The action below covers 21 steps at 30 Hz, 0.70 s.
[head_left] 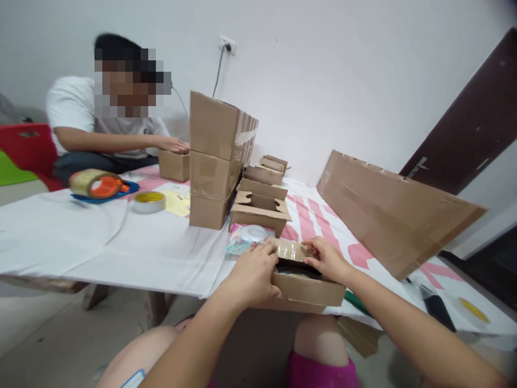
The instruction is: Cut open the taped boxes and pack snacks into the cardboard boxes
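A small cardboard box [311, 293] sits at the table's near edge, its top partly raised and a dark gap showing inside. My left hand [256, 269] grips its left side, thumb toward the front and fingertips over the edge of the flap [290, 249]. On the flap's right side, the bent fingers of my right hand [326, 260] are closed on the cardboard. What lies inside the box is mostly hidden. Just behind my left hand, a pink and teal packet of wipes [248, 237] touches an open cardboard box [260, 210].
Stacked boxes [210, 172] rise beyond, with more open boxes behind. A large cardboard sheet [391, 210] leans at right. A tape dispenser [97, 184] and tape roll [149, 202] lie left on the white-covered table [161, 253]. A co-worker [81, 108] rests a hand on another box [174, 165].
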Available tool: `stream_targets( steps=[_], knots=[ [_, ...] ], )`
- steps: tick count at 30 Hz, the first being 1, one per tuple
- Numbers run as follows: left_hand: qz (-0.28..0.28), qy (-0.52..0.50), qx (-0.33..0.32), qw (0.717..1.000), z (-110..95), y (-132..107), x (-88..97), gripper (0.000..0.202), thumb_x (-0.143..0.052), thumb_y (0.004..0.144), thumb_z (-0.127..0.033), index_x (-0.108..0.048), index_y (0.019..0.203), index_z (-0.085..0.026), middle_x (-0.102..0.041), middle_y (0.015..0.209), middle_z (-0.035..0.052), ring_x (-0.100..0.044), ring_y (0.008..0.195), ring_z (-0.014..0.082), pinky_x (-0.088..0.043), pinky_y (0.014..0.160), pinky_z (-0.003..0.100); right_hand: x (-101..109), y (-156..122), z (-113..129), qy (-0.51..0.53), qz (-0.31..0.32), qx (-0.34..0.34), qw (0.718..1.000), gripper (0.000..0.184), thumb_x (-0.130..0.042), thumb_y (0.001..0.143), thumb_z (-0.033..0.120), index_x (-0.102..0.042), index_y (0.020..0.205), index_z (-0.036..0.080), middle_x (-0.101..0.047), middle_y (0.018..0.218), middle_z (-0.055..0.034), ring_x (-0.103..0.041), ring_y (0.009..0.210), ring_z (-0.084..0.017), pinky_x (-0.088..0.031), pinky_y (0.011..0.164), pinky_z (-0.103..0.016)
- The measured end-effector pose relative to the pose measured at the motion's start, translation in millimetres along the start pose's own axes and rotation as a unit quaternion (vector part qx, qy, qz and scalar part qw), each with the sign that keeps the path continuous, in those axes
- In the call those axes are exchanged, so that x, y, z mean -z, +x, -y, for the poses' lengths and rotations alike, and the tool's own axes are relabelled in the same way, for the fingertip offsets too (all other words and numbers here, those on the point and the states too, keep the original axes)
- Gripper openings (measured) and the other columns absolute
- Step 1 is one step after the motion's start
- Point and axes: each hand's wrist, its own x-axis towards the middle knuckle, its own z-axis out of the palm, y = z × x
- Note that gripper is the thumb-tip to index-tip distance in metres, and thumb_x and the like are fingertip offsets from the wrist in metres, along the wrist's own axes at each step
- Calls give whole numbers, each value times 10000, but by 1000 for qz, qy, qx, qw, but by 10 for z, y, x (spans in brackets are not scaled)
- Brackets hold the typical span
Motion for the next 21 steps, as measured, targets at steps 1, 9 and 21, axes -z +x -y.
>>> stream_targets(
  steps=[1,9,21],
  knots=[
    [-3,-3,0,1000,3,-2,-9,486,-815,570,-363,-673,1003,-194,-564,1285,126,-476,1254,349,-409,1022,467,-14,21,-4,11,5,5,1000,409,-664,723,97,-595,1113,199,-596,940,-40,-584,831,-175,-499,750,-326],
    [-16,-30,-5,999,20,-7,-39,394,-817,569,-323,-685,920,-203,-562,1279,117,-457,1269,334,-392,1042,453,-68,-28,30,17,9,73,997,292,-549,756,29,-641,962,213,-598,895,-37,-576,885,-188,-476,799,-334],
    [-26,-37,-19,999,22,-9,-61,456,-817,557,-327,-691,981,-216,-496,1355,131,-374,1333,343,-352,1066,486,-113,-83,22,-6,-2,73,997,302,-611,748,54,-638,993,228,-596,901,-33,-554,891,-201,-453,795,-343]
  ],
)
